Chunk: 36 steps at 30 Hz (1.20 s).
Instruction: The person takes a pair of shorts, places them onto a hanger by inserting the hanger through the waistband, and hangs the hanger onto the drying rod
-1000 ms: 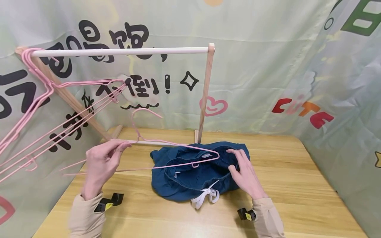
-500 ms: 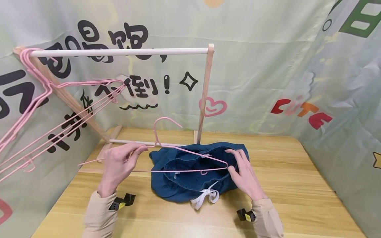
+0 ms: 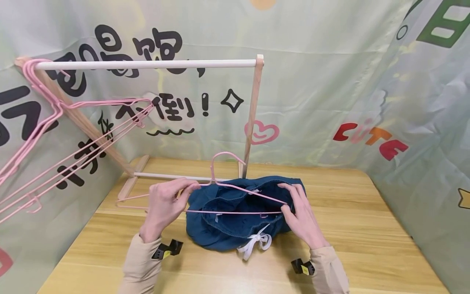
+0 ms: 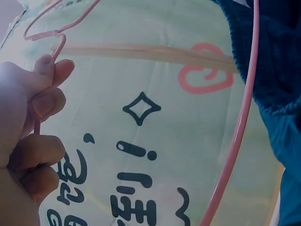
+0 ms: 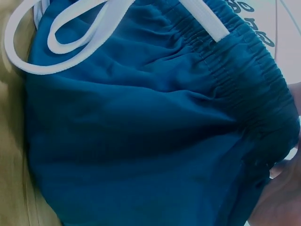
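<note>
A pink clothes hanger [image 3: 253, 191], hook upward, is pinched near its neck between the thumb and fingers of my left hand [image 3: 167, 204]. Its right end lies across the opening of the dark blue drawstring shorts [image 3: 216, 241], right at the thumb of my right hand [image 3: 302, 216]. That hand grips the right side of the elastic waistband, its curled fingers in the opening. In the left wrist view the hanger's lower bar [image 4: 242, 122] passes in front of the blue cloth. A white drawstring bow [image 5: 89, 33] shows at the waistband front; the shorts' legs are hidden.
A rack with a white rail [image 3: 147, 64] and wooden posts stands at the back left. Several pink hangers [image 3: 60, 104] hang at its left end. The wooden table [image 3: 367, 228] extends right of the shorts to a printed cloth backdrop [image 3: 312, 81].
My left hand has moved right and slightly down, carrying the hanger so its end reaches my right thumb over the shorts' opening. The right hand has stayed at the waistband.
</note>
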{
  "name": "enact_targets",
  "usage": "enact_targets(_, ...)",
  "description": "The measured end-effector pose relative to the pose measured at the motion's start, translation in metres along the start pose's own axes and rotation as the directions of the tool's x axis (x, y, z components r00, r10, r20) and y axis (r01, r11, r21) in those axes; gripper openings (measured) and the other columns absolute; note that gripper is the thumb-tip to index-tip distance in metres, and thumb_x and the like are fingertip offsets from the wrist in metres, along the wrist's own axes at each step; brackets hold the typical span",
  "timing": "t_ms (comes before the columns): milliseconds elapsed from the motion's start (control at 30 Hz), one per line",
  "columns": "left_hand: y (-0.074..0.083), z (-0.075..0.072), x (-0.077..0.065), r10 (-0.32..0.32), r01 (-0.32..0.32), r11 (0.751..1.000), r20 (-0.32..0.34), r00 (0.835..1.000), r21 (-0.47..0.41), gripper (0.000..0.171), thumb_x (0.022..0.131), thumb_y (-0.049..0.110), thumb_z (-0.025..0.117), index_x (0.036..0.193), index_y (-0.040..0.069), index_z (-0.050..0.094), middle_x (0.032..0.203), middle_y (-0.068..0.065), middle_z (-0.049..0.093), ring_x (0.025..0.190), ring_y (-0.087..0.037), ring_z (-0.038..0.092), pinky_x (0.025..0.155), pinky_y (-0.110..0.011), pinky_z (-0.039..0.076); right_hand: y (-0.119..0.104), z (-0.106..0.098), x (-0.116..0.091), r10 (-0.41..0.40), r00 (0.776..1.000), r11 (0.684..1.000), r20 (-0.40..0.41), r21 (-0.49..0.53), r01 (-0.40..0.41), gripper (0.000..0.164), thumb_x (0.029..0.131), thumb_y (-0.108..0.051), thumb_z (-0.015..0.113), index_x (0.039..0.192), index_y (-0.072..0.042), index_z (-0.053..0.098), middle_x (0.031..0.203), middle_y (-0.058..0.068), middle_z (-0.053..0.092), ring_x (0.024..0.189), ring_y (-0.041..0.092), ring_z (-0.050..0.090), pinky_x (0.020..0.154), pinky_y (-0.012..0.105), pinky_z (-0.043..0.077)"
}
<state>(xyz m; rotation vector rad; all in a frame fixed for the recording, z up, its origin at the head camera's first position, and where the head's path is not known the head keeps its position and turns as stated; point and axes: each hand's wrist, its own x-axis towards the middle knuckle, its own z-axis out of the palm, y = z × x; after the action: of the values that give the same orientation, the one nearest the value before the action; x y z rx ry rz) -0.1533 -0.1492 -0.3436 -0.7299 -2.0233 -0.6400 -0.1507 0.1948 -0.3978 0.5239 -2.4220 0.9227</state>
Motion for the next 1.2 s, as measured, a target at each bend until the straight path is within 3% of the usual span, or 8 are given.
enact_targets(867,0.037,0.049,0.002,0.011,-0.012,1.000,0.057,0.998,0.012,0.007,0.082,0.033,0.062,0.083,0.029,0.068,0.068,0.020,0.061,0.041,0.007,0.033,0.040,-0.011,0.013,-0.009,-0.004,0.001,0.023,1.000,0.999,-0.012,0.041,-0.023,0.055,0.076,0.001,0.049,0.124,-0.026,0.047,0.111,-0.002,0.046,0.103,0.008,0.043,0.082,0.020,0.029)
enact_targets(1200,0.052,0.068,0.005,0.069,-0.069,0.998,0.043,0.997,0.010,0.007,0.082,0.034,0.062,0.083,0.030,0.068,0.065,0.020,0.058,0.041,0.005,0.036,0.041,-0.011,0.014,-0.016,-0.007,0.001,-0.003,1.000,0.999,-0.025,0.038,0.004,0.058,0.074,0.002,0.049,0.125,-0.026,0.047,0.115,0.000,0.046,0.106,0.010,0.044,0.081,0.022,0.030)
